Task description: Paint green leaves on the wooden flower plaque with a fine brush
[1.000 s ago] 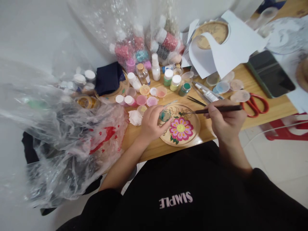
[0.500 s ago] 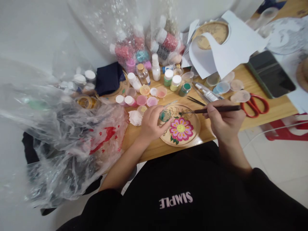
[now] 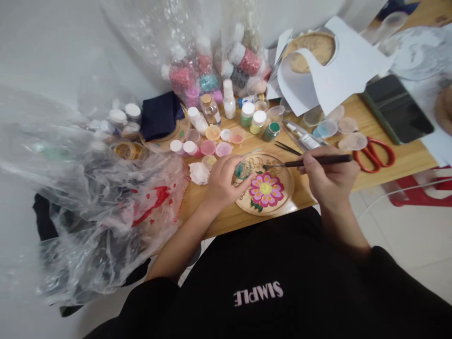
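Observation:
My left hand (image 3: 225,182) curls its fingers around a small clear cup (image 3: 243,170) with green paint in it, held over the left part of a round wooden plaque (image 3: 287,188). The plaque bears a pink and magenta flower (image 3: 266,189) with a yellow centre, green leaves and gold outlines. My right hand (image 3: 324,176) grips a dark-handled tool (image 3: 318,161) with a thin metal shaft, pen-like. Its green-smeared tip lies at the plaque's upper part, just above the flower; whether it touches is too small to tell.
Behind the plaque stand an uncapped green paint jar (image 3: 271,131), capped jars (image 3: 258,121) and small pink paint cups (image 3: 207,147). Tweezers (image 3: 287,148), a glue tube (image 3: 307,140), red-handled scissors (image 3: 374,155) and a phone (image 3: 398,109) lie rightward. Crumpled plastic (image 3: 106,226) covers the left.
Almost nothing differs. Both hands keep their places, with the cup and the tool held as before; the tool's tip stays at the same part of the plaque.

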The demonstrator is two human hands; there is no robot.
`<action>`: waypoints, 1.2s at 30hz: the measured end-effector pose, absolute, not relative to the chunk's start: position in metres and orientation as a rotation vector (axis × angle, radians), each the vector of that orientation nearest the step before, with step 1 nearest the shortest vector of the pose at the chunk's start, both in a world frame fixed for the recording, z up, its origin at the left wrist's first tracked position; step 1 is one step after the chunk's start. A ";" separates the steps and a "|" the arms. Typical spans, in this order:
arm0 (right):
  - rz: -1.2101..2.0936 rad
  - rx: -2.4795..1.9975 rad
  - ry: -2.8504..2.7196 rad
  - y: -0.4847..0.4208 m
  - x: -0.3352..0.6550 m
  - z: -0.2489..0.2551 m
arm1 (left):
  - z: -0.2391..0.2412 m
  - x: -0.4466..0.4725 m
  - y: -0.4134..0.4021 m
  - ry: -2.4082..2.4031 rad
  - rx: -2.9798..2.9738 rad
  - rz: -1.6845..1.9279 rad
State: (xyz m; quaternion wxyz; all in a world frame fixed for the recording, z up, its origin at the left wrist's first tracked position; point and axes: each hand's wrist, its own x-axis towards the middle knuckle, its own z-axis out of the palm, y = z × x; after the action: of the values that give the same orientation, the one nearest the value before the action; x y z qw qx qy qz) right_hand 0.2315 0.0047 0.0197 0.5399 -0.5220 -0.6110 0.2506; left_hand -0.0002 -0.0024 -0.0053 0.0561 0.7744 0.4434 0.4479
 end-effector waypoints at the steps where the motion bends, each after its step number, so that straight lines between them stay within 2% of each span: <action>1: 0.600 -1.245 -1.450 0.005 0.232 0.020 | -0.005 0.000 -0.002 1.345 2.352 1.362; 36: 0.593 -1.314 -1.368 0.005 0.236 0.012 | -0.006 -0.001 -0.002 1.317 2.330 1.351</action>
State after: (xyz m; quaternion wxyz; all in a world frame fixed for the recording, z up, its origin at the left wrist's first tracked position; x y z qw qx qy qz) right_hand 0.2361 0.0049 0.0121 0.5458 -0.5540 -0.5767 0.2501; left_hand -0.0014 -0.0018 -0.0064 0.0719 0.7751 0.4381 0.4496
